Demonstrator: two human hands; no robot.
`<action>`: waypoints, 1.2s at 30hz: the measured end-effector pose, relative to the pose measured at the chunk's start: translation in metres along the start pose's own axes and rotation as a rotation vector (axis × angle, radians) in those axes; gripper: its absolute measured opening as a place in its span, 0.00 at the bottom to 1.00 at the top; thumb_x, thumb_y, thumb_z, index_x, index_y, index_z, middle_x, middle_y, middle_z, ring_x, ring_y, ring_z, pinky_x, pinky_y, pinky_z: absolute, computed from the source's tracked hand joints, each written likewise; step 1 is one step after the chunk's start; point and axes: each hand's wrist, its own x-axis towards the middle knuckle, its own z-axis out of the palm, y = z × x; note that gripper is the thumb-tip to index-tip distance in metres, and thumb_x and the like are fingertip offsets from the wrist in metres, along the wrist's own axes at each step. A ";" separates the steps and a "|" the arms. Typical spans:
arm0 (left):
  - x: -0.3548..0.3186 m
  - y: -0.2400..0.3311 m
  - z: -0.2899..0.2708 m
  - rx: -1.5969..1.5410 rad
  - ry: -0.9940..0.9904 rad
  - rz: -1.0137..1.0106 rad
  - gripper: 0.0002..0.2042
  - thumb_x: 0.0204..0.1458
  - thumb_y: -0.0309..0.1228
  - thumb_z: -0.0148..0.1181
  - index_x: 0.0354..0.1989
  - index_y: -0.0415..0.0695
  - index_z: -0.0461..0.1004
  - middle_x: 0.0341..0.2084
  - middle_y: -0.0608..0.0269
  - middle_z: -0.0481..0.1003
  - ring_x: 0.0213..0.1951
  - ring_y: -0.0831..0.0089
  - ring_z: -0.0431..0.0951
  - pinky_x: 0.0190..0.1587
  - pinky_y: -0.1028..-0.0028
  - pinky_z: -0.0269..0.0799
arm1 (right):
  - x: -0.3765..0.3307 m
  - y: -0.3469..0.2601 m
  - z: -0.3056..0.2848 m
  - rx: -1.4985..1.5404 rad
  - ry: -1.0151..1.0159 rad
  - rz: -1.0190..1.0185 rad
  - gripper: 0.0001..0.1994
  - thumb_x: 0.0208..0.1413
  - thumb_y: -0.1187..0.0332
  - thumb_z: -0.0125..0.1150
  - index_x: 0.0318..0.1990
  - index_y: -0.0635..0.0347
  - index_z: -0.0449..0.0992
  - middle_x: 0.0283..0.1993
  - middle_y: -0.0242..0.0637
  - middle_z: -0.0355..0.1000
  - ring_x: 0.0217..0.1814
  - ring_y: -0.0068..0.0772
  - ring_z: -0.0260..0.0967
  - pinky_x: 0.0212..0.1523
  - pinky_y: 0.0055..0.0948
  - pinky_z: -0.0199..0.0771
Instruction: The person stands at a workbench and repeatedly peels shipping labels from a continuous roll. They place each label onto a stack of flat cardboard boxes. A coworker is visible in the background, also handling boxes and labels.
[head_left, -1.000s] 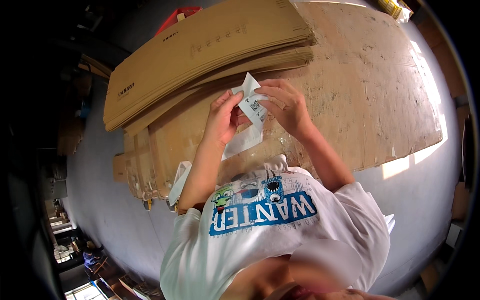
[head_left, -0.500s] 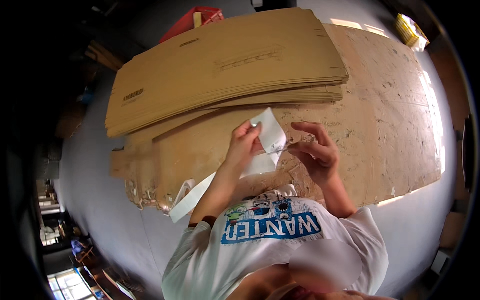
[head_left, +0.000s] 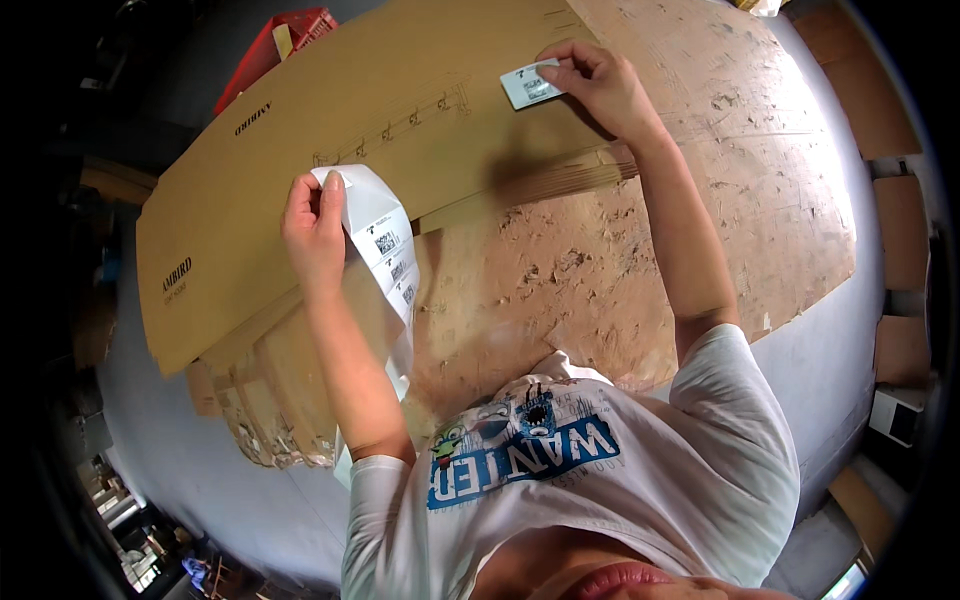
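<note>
My left hand (head_left: 318,225) pinches the upper end of a long white strip of labels (head_left: 372,215), which hangs down beside my forearm and shows several printed codes. In my right hand (head_left: 600,85) is a single white label (head_left: 530,86), gripped at its right edge between thumb and fingers. That label is over the right end of a stack of flat brown cardboard boxes (head_left: 300,90); whether it touches the cardboard I cannot tell. The top box bears dark lettering and a line drawing. The lower end of the strip is partly hidden by my left arm.
Beneath the stack lies a worn, scuffed wooden table (head_left: 600,290). Behind the stack stands a red plastic crate (head_left: 275,55). Brown cardboard pieces (head_left: 900,235) lie along the right side, past the table's edge.
One label has come off the strip and is now in my right hand, which has moved up over the stack. My left hand has moved left with the strip.
</note>
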 end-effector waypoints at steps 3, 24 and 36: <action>0.002 0.000 -0.002 -0.005 0.005 -0.013 0.10 0.56 0.33 0.56 0.27 0.40 0.68 0.22 0.74 0.67 0.26 0.85 0.61 0.30 0.83 0.58 | -0.003 -0.013 0.001 -0.097 0.000 0.021 0.10 0.53 0.64 0.61 0.37 0.59 0.77 0.26 0.27 0.71 0.27 0.16 0.63 0.32 0.20 0.65; 0.010 -0.014 -0.003 -0.026 0.013 0.023 0.10 0.55 0.30 0.55 0.24 0.41 0.67 0.19 0.76 0.65 0.23 0.87 0.58 0.26 0.83 0.54 | 0.008 0.003 0.008 -0.336 0.010 -0.045 0.10 0.44 0.57 0.61 0.32 0.48 0.80 0.29 0.34 0.76 0.33 0.36 0.73 0.36 0.33 0.73; 0.006 -0.010 0.003 -0.024 0.028 0.015 0.09 0.55 0.30 0.56 0.25 0.41 0.68 0.20 0.76 0.66 0.24 0.87 0.60 0.27 0.84 0.55 | 0.008 0.000 0.004 -0.380 -0.044 0.010 0.10 0.46 0.57 0.60 0.34 0.47 0.80 0.29 0.32 0.76 0.32 0.35 0.73 0.35 0.32 0.73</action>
